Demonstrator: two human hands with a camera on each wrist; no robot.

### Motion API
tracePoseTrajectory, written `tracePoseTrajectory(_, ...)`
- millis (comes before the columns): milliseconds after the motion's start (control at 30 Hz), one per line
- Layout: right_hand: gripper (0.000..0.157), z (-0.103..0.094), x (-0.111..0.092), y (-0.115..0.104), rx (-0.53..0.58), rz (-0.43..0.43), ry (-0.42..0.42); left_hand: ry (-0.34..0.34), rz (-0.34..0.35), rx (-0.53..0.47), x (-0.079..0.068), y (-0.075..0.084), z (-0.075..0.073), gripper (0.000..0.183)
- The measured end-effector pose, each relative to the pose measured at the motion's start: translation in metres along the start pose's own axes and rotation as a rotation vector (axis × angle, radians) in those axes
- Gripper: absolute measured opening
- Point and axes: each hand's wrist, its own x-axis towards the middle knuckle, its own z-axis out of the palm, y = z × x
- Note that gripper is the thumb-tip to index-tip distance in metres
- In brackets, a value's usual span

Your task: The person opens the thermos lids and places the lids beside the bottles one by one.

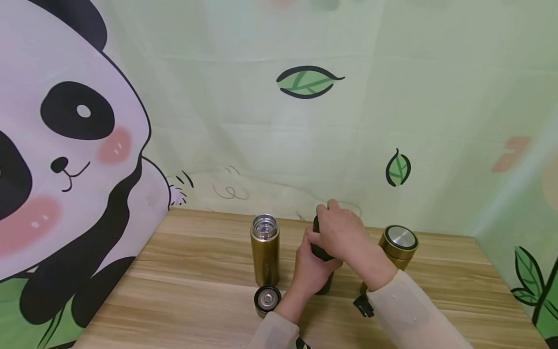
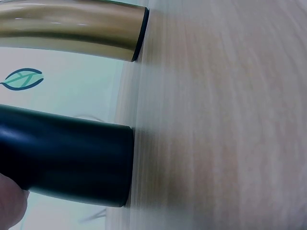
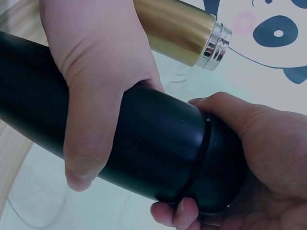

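A black thermos bottle (image 3: 148, 139) stands on the table, mostly hidden by the hands in the head view. My left hand (image 1: 311, 269) grips its body, thumb across the side in the right wrist view. Over its top, my right hand (image 1: 344, 230) holds the black lid (image 3: 223, 165), fingers curled round it. A narrow dark seam shows between lid and body. Left of the hands stands a gold thermos bottle (image 1: 266, 257) with its silver mouth uncovered. In front of that bottle, a round lid (image 1: 267, 300) lies with its inner side up.
Another gold thermos bottle (image 1: 398, 245) with a silver-topped lid stands to the right, partly behind the right forearm. A small black piece (image 1: 364, 306) shows beside the right sleeve. The wood-grain table (image 1: 174, 291) meets a printed cloth backdrop (image 1: 218, 97) at its back edge.
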Motion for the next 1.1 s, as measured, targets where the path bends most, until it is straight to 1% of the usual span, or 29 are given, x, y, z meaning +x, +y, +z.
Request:
tracePoseTrajectory(200,0.036,-0.0019,-0.0010,-0.0013,-0.005,-0.025,-0.018,0.002,-0.005,-0.008,0.0000,-0.0001,-0.0007,0.068)
tracePoseTrajectory(500,0.030,-0.0067,-0.0043,-0.0005,-0.012,-0.081,-0.038,0.001,0.011,-0.002,0.0000,0.0010,-0.0011,0.067)
tracePoseTrajectory(667,0.031,-0.0089,-0.0049,0.0012,-0.005,-0.106,-0.077,-0.003,0.008,-0.004,0.0001,0.0005,-0.0007,0.068)
tracePoseTrajectory(800,0.034,-0.0081,-0.0031,0.0035,-0.002,-0.119,-0.093,-0.003,0.011,-0.008,0.0003,0.0000,-0.0003,0.068)
tracePoseTrajectory(1100,0.035,-0.0101,-0.0011,0.0068,0.023,-0.127,-0.140,-0.002,0.028,-0.010,0.0023,0.0000,-0.0006,0.069)
